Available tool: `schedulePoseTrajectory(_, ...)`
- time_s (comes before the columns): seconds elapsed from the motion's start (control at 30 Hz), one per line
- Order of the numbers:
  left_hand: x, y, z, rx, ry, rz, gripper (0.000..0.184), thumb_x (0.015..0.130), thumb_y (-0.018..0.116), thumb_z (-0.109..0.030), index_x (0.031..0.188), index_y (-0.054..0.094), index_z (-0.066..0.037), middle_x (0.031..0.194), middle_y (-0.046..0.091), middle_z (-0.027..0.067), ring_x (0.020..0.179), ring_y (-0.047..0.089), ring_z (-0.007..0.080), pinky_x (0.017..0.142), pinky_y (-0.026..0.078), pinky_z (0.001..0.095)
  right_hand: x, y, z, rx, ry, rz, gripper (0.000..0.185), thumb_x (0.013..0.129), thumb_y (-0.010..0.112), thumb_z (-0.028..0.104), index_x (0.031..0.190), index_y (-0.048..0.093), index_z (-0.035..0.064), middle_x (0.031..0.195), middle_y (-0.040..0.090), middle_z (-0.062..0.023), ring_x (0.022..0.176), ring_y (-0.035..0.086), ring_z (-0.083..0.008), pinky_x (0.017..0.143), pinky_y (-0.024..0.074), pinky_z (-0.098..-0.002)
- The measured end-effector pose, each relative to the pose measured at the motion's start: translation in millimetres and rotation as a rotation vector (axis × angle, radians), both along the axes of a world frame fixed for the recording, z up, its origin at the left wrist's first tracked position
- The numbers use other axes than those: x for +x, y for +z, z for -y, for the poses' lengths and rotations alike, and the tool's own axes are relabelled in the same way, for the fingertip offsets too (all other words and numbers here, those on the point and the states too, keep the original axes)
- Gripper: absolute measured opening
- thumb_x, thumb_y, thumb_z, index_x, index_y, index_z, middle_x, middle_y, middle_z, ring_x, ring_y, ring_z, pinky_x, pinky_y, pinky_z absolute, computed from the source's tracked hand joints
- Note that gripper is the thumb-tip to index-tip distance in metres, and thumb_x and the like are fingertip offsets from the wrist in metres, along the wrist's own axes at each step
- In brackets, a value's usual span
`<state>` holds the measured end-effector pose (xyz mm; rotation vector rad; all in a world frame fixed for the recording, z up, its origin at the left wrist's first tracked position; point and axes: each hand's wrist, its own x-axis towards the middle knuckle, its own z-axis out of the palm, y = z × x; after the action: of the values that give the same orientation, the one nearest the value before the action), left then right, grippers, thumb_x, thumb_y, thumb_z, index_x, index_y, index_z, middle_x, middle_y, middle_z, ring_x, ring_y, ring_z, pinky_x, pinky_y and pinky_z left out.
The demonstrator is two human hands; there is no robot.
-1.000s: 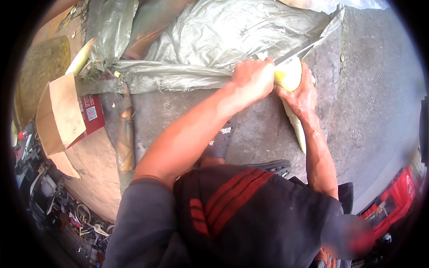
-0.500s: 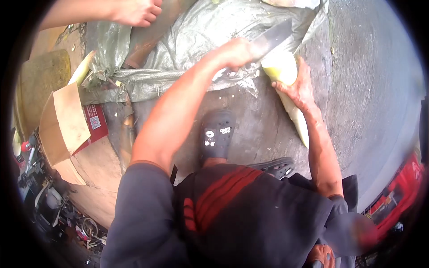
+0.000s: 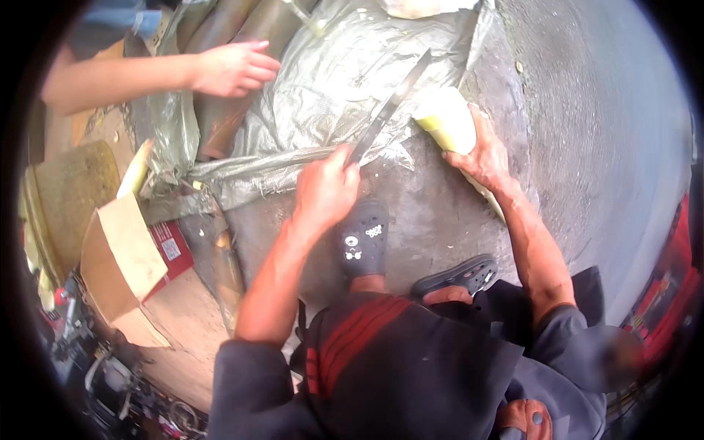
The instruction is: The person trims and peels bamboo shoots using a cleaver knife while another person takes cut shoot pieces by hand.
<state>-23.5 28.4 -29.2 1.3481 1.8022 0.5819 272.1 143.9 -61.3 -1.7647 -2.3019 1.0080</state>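
A cardboard box [image 3: 126, 257] stands at left on a grey floor [image 3: 418, 213]; a silvery sheet [image 3: 334, 81] spreads across upper centre. Upper left, a co-worker's hand [image 3: 236, 70], fingers slightly apart, appears over brown shoots [image 3: 229, 126]. At centre, the left hand's [image 3: 328, 187] fingers are clamped on a knife [image 3: 389, 108], blade toward upper right. Right of centre, the right hand [image 3: 485, 152] grasps a pale shoot [image 3: 453, 121], thumb and fingers spread around it.

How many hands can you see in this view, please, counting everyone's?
3: the left hand grips the knife, the right hand holds the pale shoot, and another person's hand is at upper left; others may be hidden.
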Motion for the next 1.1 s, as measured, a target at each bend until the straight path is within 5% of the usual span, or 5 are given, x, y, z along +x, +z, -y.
schedulePoseTrajectory(0.43,19.3,25.0,26.0,0.103,-0.142,-0.129,0.009,0.092,0.064,-0.011,0.094,0.061,-0.002,0.060,0.058,0.0179,0.054,0.059,0.0396,0.052,0.044,0.0452,8.7,-2.8,3.9,-0.124,-0.073,-0.129,0.095,0.065,0.087,0.039,0.144,0.042,0.0114,0.129,0.057,-0.0215,0.121,0.056,-0.0422,0.099,0.0472,-0.0495)
schedulePoseTrajectory(0.7,37.6,35.5,25.8,0.095,-0.240,-0.322,0.008,0.091,0.063,-0.013,0.097,0.062,-0.007,0.059,0.061,0.0156,0.058,0.063,0.0409,0.055,0.046,0.0497,-11.1,-16.0,37.0,0.153,-0.101,0.031,0.095,0.062,0.090,0.037,0.141,0.045,0.0106,0.113,0.058,-0.0187,0.107,0.060,-0.0401,0.091,0.0497,-0.0498)
schedulePoseTrajectory(0.73,40.1,42.6,25.6,0.047,-0.318,-0.374,0.008,0.089,0.062,-0.012,0.094,0.058,-0.007,0.074,0.068,0.0165,0.063,0.067,0.0398,0.055,0.051,0.0521,-12.8,-17.4,40.7,0.193,-0.096,0.031,0.094,0.062,0.090,0.036,0.141,0.046,0.0100,0.112,0.058,-0.0184,0.105,0.060,-0.0398,0.089,0.0497,-0.0497)
schedulePoseTrajectory(0.87,48.6,44.8,33.1,0.134,-0.378,-0.460,0.010,0.086,0.062,-0.010,0.095,0.058,-0.006,0.078,0.069,0.0155,0.063,0.067,0.0385,0.054,0.051,0.0515,-15.6,-32.9,59.6,0.381,-0.081,-0.017,0.098,0.060,0.090,0.036,0.142,0.045,0.0080,0.117,0.056,-0.0176,0.106,0.057,-0.0380,0.088,0.0477,-0.0502)
schedulePoseTrajectory(1.1,45.0,32.1,54.1,0.199,-0.114,-0.286,0.011,0.087,0.063,-0.011,0.097,0.063,-0.007,0.071,0.067,0.0158,0.060,0.066,0.0378,0.054,0.051,0.0486,-21.6,-14.3,52.7,0.260,-0.074,0.056,0.096,0.063,0.090,0.033,0.143,0.044,0.0055,0.120,0.056,-0.0184,0.109,0.057,-0.0391,0.090,0.0487,-0.0490)
